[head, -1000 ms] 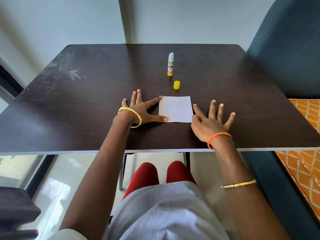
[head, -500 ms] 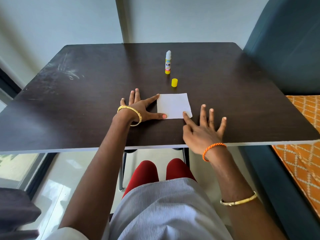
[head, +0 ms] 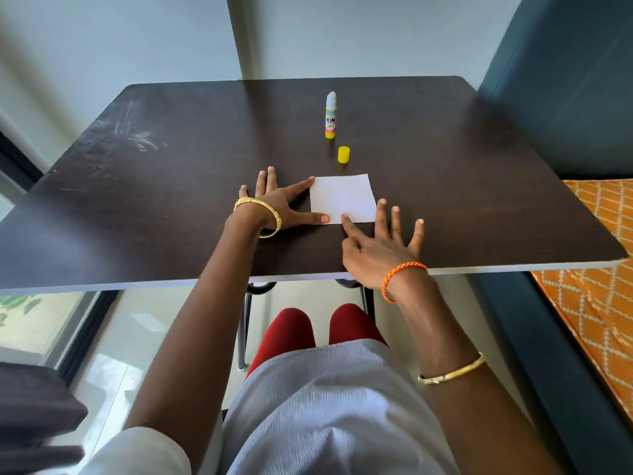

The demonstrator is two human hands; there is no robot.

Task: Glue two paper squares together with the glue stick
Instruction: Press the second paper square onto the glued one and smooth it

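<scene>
A white paper square (head: 342,197) lies flat on the dark table (head: 171,207); I cannot tell whether a second square lies under it. My left hand (head: 284,207) rests flat at its left edge, with forefinger and thumb touching the paper's left corners. My right hand (head: 380,245) is spread at the near right corner, thumb tip on the paper's near edge. Behind the paper the glue stick (head: 331,115) stands upright and uncapped. Its yellow cap (head: 343,154) stands alone between stick and paper.
The table's near edge (head: 479,269) runs just under my right wrist. A dark blue sofa (head: 565,97) with an orange patterned cushion (head: 603,269) stands to the right. A wall and a window frame lie behind and to the left.
My right hand has slid from the paper's right side toward me and left, to the near right corner. My left hand and the paper stay put.
</scene>
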